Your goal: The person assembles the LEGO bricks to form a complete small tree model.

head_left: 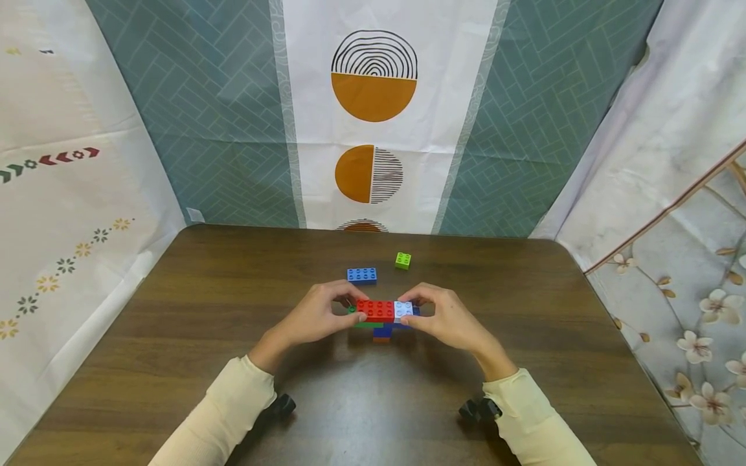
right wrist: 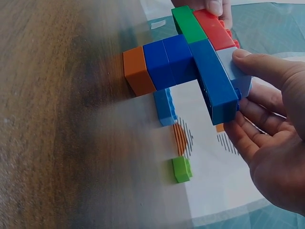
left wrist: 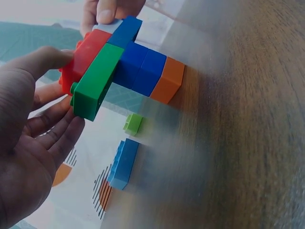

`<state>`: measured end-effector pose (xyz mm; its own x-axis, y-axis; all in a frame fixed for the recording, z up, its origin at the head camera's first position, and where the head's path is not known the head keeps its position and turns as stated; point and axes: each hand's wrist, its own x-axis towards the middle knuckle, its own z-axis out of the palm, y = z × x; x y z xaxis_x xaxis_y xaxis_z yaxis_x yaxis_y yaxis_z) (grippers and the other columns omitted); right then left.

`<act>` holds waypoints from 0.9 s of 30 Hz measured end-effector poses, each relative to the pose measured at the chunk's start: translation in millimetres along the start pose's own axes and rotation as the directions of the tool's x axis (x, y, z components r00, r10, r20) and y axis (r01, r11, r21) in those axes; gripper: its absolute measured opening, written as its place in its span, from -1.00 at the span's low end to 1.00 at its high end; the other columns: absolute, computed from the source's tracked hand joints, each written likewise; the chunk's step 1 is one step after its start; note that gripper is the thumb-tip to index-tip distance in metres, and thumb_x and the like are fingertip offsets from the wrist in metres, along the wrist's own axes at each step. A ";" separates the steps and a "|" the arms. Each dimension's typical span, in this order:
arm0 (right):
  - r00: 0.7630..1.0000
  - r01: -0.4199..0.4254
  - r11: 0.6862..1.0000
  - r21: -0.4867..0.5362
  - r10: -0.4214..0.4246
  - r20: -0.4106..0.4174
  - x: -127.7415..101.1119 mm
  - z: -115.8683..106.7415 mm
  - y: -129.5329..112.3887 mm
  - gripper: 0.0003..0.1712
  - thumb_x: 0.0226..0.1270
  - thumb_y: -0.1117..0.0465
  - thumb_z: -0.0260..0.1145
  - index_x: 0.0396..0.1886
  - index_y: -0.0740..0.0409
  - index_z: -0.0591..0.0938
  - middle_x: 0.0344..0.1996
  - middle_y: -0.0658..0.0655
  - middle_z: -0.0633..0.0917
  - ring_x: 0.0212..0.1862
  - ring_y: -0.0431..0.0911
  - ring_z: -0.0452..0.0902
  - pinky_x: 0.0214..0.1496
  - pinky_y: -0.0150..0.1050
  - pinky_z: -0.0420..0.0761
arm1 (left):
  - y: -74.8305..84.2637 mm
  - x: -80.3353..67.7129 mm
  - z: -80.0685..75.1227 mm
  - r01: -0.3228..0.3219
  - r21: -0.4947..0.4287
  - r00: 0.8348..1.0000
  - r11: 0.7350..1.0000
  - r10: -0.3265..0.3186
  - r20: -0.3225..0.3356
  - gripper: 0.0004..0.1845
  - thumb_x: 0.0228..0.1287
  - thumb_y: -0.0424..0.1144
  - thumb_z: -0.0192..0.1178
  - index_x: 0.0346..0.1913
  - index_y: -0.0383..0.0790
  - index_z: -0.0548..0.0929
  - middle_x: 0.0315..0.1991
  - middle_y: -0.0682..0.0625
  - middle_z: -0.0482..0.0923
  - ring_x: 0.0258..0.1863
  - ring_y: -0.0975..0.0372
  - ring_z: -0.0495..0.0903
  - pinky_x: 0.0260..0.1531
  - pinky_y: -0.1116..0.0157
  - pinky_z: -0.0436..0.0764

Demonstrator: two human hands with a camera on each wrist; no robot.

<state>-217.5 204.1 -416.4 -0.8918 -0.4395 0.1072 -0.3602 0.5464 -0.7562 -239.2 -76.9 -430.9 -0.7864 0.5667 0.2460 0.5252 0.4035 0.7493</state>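
Brick stack [head_left: 381,317] gripped between both hands.

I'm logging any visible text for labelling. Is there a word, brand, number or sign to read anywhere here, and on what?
None: no readable text in any view.
The brick stack held by the left hand and right hand shows only plain studs.
The loose blue brick and green brick are blank.
The backdrop cloth carries only patterns.
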 end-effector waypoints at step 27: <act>1.000 -0.028 1.000 -0.014 0.028 -0.003 -1.3 -1.0 -0.8 -0.63 0.14 -0.08 0.44 -0.05 -0.21 0.63 -0.10 -0.13 0.64 -0.05 -0.11 0.51 -0.03 -0.10 0.65 | -53.6 56.0 -25.7 0.123 -0.047 0.986 0.991 -0.127 -0.107 -0.67 0.16 -0.13 0.37 -0.03 -0.13 0.64 -0.06 -0.14 0.66 -0.16 0.19 0.62 0.00 0.17 0.64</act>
<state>-216.3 205.0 -415.3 -0.9024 -0.4217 0.0881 -0.3387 0.5681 -0.7500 -319.7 -85.2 -441.4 -0.8769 0.4307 0.2133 0.4090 0.4359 0.8017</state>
